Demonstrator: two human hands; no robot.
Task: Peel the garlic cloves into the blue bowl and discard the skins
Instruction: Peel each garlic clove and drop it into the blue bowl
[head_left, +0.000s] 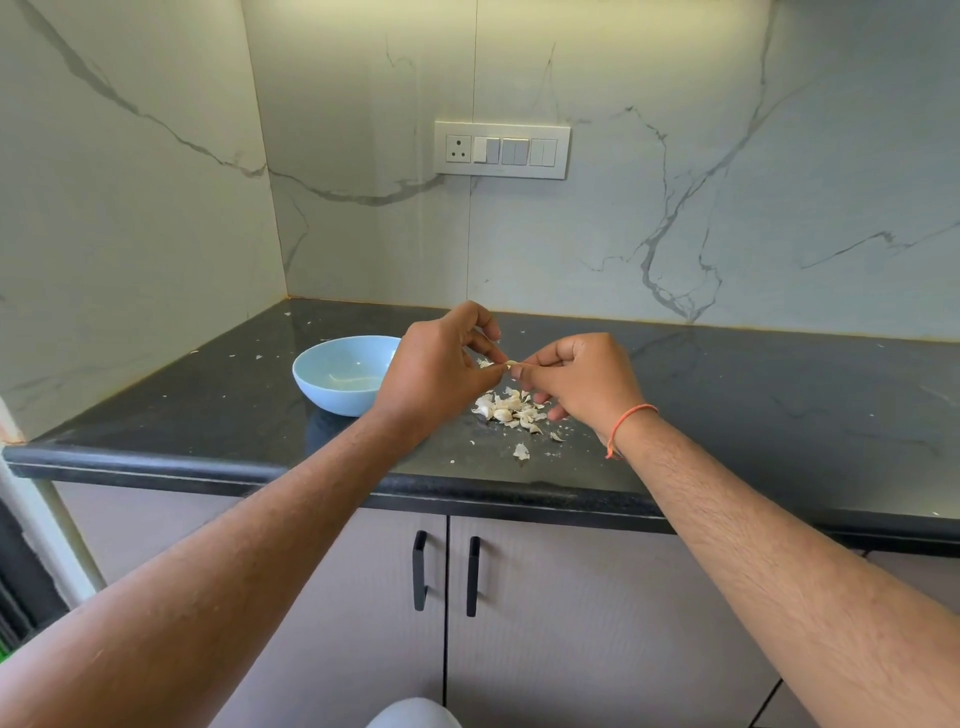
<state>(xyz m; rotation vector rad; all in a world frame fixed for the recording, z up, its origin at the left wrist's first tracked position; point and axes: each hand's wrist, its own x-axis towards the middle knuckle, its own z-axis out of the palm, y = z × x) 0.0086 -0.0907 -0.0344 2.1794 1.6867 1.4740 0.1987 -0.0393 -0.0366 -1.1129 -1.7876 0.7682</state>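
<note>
1. Bowl (343, 375) sits on the counter (727, 415) just left of the left hand, partly behind it.
2. Left hand (441, 364) curled, fingertips pinching one end of a clove (509, 364).
3. Right hand (582, 382) curled too, pinching the clove's other end.
4. Below both hands, a pile (511, 408) of cloves and skins lies on the counter.

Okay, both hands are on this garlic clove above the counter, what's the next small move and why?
Probably pull the skin off the garlic clove, which the left hand and right hand pinch between their fingertips, and let it fall on the pile of skins below. The clove looks partly covered, though it is small to judge, and the blue bowl sits just left, ready for it.
</note>
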